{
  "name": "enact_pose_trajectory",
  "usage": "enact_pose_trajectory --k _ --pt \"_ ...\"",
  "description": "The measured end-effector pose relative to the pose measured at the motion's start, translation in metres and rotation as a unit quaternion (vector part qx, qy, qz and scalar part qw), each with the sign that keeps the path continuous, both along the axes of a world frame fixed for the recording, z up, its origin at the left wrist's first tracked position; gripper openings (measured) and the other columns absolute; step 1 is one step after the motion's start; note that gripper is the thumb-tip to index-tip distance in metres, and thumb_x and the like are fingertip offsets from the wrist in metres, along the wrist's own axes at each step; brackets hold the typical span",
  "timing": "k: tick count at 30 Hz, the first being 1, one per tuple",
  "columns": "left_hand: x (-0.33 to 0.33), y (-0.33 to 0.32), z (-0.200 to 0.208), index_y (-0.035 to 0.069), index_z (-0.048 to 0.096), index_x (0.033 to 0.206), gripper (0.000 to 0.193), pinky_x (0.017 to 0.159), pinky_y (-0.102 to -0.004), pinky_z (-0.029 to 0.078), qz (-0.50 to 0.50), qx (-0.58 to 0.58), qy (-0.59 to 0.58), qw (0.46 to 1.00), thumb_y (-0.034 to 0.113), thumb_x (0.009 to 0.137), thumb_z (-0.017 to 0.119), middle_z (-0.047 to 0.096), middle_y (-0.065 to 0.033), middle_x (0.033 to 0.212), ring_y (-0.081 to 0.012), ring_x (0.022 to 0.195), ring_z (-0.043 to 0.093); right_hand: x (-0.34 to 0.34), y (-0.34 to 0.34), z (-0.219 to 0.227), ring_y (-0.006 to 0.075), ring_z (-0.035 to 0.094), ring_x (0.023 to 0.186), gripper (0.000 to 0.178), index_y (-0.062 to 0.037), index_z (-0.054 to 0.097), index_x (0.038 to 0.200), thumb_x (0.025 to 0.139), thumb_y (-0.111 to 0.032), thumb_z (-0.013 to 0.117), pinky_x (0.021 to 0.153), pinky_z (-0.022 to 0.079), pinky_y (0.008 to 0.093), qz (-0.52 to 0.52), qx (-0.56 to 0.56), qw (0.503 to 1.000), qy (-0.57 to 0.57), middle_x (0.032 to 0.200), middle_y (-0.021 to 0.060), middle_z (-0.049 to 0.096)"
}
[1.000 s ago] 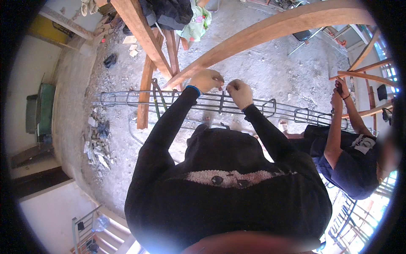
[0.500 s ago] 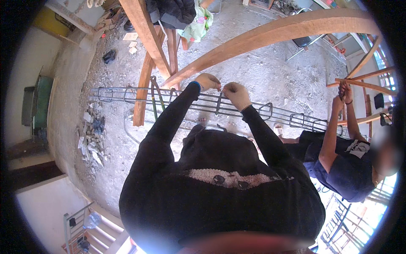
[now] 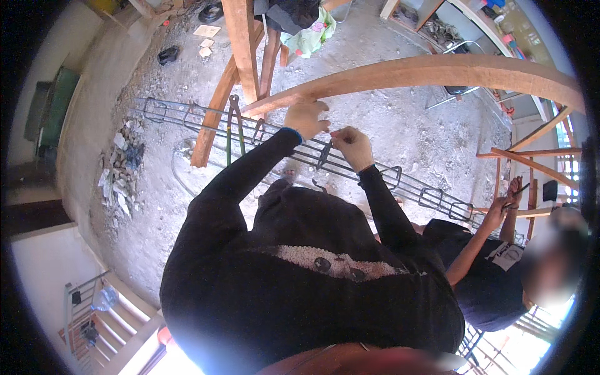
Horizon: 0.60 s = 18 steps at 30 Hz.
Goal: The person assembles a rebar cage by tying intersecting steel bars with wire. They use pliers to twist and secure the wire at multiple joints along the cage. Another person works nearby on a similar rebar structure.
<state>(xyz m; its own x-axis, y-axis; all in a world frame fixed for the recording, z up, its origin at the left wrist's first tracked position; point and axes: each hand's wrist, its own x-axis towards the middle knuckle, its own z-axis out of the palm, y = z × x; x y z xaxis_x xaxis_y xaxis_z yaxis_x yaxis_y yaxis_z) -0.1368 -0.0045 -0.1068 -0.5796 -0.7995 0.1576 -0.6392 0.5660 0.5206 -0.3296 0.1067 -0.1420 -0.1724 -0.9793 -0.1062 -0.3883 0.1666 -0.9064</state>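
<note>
A long rebar cage [image 3: 295, 145] of steel bars and square stirrups runs across in front of me. My left hand [image 3: 304, 120], in a pale work glove, is over the far bars with its fingers apart and nothing visible in them. Just to its right, my gloved right hand [image 3: 354, 150] has thumb and finger pinched together above a dark stirrup [image 3: 324, 154]. Whatever lies in that pinch is too small to make out. Left of my hands, a long-handled cutter [image 3: 235, 122] with green handles stands against the cage.
Wooden posts [image 3: 242, 47] and a curved beam [image 3: 412, 70] stand beyond the cage. Rubble [image 3: 119, 172] lies on the floor at left. A co-worker [image 3: 484, 265] at right holds a dark tool in both hands. A chair [image 3: 461, 84] stands at the back.
My left hand's fingers have come apart and it has drawn slightly away from my right hand, which stays pinched. The whole view has tilted, and the co-worker's hands appear lower.
</note>
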Motion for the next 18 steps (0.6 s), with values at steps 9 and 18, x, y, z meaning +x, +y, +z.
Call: enact_pose_trajectory --k 9,18 --pt "0.035 0.103 -0.006 -0.001 0.065 0.126 0.039 0.09 -0.0412 0.055 0.105 0.278 0.308 0.904 0.023 0.096 0.073 0.07 -0.017 0.107 -0.0325 0.101 0.07 0.005 0.001 0.007 0.0261 0.078 0.08 0.02 -0.002 0.078 0.102 0.088 -0.016 0.077 0.075 0.058 0.0368 0.014 -0.037 0.997 0.062 0.086 0.0131 0.079" --pt "0.025 0.086 -0.033 -0.004 0.055 0.14 0.063 0.082 -0.0432 0.058 0.226 0.101 0.091 0.965 0.008 0.083 0.08 0.071 -0.0137 0.108 -0.029 0.098 0.072 0.006 0.0 0.009 0.0254 0.078 0.082 0.018 -0.0009 0.077 0.1 0.088 -0.014 0.076 0.076 0.059 0.0369 0.033 -0.07 0.994 0.08 0.089 0.0136 0.08"
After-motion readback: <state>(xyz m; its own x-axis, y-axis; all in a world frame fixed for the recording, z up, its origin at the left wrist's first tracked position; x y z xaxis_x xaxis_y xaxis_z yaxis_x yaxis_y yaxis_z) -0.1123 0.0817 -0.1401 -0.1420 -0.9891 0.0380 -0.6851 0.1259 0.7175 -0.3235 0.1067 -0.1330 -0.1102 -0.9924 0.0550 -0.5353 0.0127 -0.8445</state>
